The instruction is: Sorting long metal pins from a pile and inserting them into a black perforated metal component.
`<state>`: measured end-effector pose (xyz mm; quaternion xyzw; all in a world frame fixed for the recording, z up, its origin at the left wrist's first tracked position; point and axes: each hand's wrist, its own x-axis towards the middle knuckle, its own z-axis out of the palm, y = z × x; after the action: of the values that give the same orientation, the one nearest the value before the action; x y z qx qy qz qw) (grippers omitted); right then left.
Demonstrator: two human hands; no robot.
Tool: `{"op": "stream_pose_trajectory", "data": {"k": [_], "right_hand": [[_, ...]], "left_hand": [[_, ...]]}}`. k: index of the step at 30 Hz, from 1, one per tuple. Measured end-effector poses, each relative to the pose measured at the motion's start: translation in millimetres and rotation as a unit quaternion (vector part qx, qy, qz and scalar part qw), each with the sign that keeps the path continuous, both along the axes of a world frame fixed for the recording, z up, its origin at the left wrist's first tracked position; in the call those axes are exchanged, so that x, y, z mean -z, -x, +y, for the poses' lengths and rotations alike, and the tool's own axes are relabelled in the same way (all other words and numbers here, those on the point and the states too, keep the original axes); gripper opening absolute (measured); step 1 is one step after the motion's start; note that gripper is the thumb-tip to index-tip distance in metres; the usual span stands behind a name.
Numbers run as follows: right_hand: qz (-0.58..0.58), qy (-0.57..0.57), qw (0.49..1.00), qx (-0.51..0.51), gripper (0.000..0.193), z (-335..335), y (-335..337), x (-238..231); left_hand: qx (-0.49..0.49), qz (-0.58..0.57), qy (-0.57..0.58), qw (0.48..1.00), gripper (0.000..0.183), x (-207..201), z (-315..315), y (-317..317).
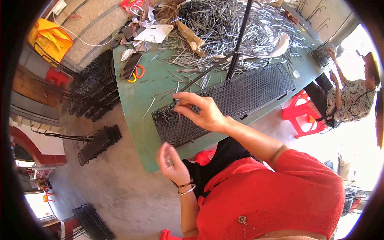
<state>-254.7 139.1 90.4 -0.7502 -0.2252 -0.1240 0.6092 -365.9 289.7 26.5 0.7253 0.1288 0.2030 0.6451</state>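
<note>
A long black perforated tray lies slantwise along the near edge of the green table, its surface covered with small round holes. Over its left end my right hand is closed in a pinch, thumb and forefinger meeting on what looks like a thin metal rod. My left hand, with bracelets at the wrist, hovers off the tray's near left corner. Its fingers are loosely bent and apart, with nothing visible in them. Behind the tray spreads a big heap of thin grey metal rods.
A black upright pole stands behind the tray. Scissors and a dark phone lie at the table's left. Black racks stand on the floor to the left. Another person works at right near a red stool.
</note>
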Motion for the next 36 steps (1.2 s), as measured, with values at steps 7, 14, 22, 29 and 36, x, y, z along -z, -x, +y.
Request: {"op": "stream_pose_trajectory", "data": {"k": [7, 14, 22, 29, 36], "right_hand": [[-0.172, 0.082, 0.980, 0.062, 0.030, 18.9, -31.3, 37.1], [-0.176, 0.105, 0.977, 0.065, 0.028, 21.7, -34.9, 49.5], [-0.269, 0.192, 0.942, 0.054, 0.024, 20.9, -26.9, 52.4], [-0.236, 0.258, 0.936, 0.047, 0.033, 12.7, -21.3, 61.9], [-0.249, 0.195, 0.945, 0.085, 0.029, -16.3, -4.9, 52.5]], "left_hand": [[-0.050, 0.039, -0.139, 0.988, 0.037, 37.0, 20.8, -27.5], [-0.007, 0.021, -0.173, 0.985, 0.041, 43.1, 15.3, -40.2], [0.018, 0.014, -0.177, 0.984, 0.043, 39.9, 18.4, -41.0], [0.045, 0.016, -0.221, 0.974, 0.044, 37.9, 22.6, -52.5], [0.051, 0.010, -0.195, 0.979, 0.045, 45.0, 27.3, -58.0]]}}
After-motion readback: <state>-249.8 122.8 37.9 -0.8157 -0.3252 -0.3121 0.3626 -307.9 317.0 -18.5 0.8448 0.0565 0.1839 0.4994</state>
